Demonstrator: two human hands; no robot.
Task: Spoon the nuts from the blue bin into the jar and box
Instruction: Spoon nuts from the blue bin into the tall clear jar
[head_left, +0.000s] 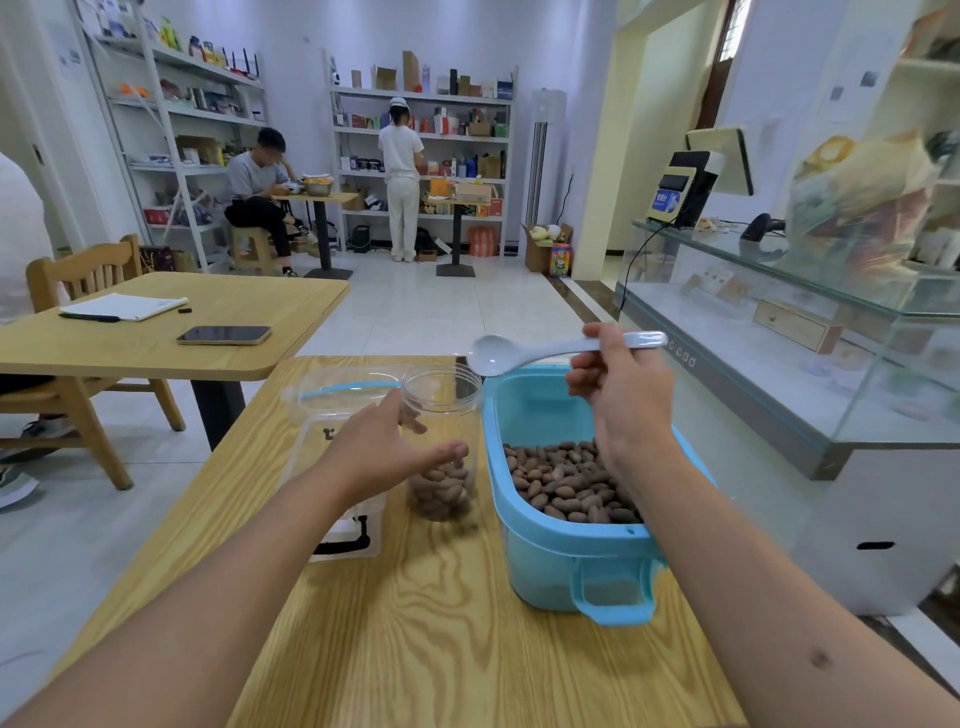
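A blue bin (550, 540) on the wooden table holds a layer of brown nuts (563, 480). Left of it stands a clear jar (441, 387) with nuts in its bottom part. My left hand (387, 449) wraps around the jar's side, thumb in front. Further left is a clear plastic box (332, 400) with a blue-trimmed lid and a black latch. My right hand (621, 395) holds a white spoon (524, 353) by its handle, above the bin's far end. The spoon's bowl is empty and hangs just over the jar's rim and the bin's far-left corner.
The wooden table (441, 623) runs toward me. A second table (171, 332) at left carries a phone (224, 335) and a notepad (124, 306), with a chair (78, 374) beside it. A glass display counter (810, 332) stands close on the right. Two people are far back by shelves.
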